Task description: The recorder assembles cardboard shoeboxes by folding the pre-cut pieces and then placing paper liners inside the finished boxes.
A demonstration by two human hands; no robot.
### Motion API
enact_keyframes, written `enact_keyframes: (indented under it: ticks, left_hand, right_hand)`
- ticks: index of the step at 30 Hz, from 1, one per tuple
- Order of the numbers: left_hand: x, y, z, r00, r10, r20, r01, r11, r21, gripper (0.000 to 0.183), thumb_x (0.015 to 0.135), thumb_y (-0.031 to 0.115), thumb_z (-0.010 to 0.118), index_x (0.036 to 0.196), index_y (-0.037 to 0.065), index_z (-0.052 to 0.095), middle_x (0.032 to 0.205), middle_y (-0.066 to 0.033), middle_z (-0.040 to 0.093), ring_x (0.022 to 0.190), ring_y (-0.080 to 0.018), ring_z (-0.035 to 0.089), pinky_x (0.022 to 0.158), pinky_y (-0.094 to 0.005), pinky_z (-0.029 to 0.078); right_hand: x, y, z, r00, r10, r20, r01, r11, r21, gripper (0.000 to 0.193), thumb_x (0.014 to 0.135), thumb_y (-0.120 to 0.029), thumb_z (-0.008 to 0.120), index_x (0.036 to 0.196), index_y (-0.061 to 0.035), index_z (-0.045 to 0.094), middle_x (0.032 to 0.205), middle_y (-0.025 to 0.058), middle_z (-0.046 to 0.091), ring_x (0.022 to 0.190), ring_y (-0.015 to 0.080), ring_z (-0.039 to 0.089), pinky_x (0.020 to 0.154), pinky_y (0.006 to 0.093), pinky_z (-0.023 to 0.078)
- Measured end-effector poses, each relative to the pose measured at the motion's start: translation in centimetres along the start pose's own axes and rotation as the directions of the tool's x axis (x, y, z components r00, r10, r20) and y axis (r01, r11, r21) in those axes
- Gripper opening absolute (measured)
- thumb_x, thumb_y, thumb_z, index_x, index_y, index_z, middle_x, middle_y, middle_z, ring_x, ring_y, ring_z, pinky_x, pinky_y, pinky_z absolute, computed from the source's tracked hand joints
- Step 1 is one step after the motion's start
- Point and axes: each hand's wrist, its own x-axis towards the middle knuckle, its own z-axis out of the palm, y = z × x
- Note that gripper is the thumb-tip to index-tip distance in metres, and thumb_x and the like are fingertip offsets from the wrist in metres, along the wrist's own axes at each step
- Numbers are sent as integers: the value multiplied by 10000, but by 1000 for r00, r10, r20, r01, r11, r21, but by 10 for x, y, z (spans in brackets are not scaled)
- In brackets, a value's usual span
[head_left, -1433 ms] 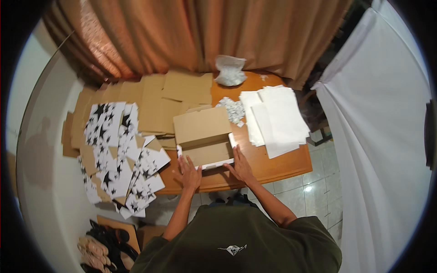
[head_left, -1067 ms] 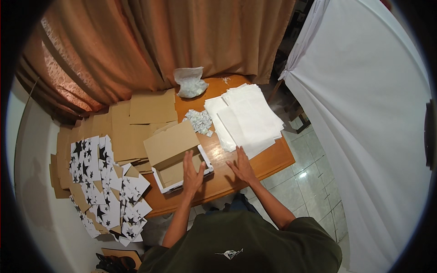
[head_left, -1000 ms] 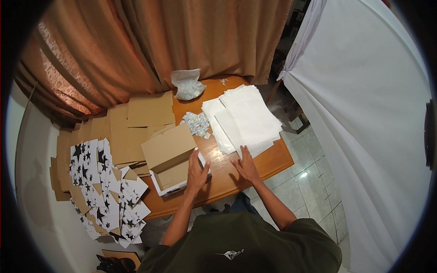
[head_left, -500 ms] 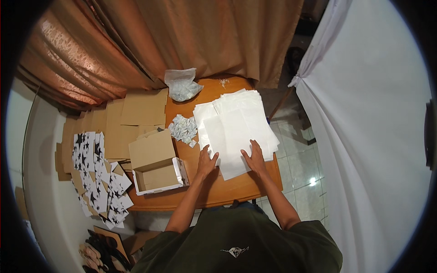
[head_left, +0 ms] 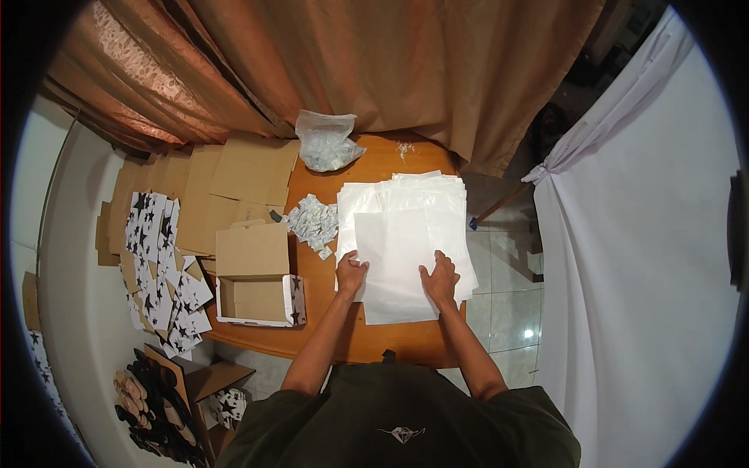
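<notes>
A loose white sheet (head_left: pixel 399 269), thin and slightly see-through, lies on top of a stack of similar white sheets (head_left: pixel 449 203), its near end reaching past the stack. My left hand (head_left: pixel 353 274) is at the loose sheet's left edge, fingers slightly curled and thumb apart. On the right edge rests my right hand (head_left: pixel 441 281), open, with its thumb over the sheet and its fingers spread. Left of the stack is a heap of small whitish packets (head_left: pixel 314 222). An open cardboard box (head_left: pixel 253 253) with a star-patterned outside stands farther left, its lid raised.
A clear plastic bag (head_left: pixel 328 140) of packets sits at the wooden table's (head_left: pixel 390 343) far edge. Flat brown cardboard (head_left: pixel 253 171) and star-patterned pieces (head_left: pixel 156 269) lie at the left. Shoes (head_left: pixel 160 405) are at lower left. A white cloth (head_left: pixel 624 273) hangs right.
The view has turned slightly, so the table and stack appear straighter. Both hands stay at the loose sheet's sides; my left fingers are more curled, and my right hand lies farther onto the sheet.
</notes>
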Motion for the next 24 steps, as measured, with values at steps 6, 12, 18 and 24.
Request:
enact_keyframes:
  ticks: [6, 12, 18, 24]
  left_hand:
    - [-16, 70, -24, 972, 58, 228, 17, 949, -314, 210, 924, 87, 696, 1105, -20, 691, 874, 32, 589, 721, -76, 562, 589, -236, 451]
    - [-24, 119, -57, 985, 106, 139, 19, 726, -687, 185, 928, 45, 695, 1108, 30, 657, 951, 18, 620, 704, -35, 537, 552, -201, 399]
    - [-51, 143, -83, 965, 261, 14, -107, 445, -889, 232, 945, -36, 620, 1174, -2, 604, 1120, -74, 660, 1023, -143, 639, 903, -293, 526]
    - [-89, 137, -112, 971, 237, 22, -42, 262, -964, 377, 936, -52, 615, 1292, 24, 518, 1251, -108, 632, 1158, -230, 636, 959, -423, 567]
  right_hand:
    - [6, 2, -11, 998, -24, -56, 30, 993, 111, 627, 912, -335, 699, 1400, -10, 475, 1244, 200, 578, 1177, 364, 535, 956, 535, 414]
    - [-21, -30, -30, 962, -31, -273, 146, 898, 414, 421, 994, -343, 627, 1212, 11, 564, 1017, 134, 554, 958, 254, 518, 868, 380, 448]
    - [-49, -46, -10, 970, 236, 58, -158, 432, 888, 642, 955, -515, 647, 1346, -44, 456, 1175, 102, 520, 1046, 235, 514, 931, 395, 408]
    - [-64, -62, -7, 755, -261, 601, -654, -232, 720, 1035, 841, -681, 685, 1549, -99, 205, 1569, 186, 321, 1458, 402, 313, 1171, 611, 234]
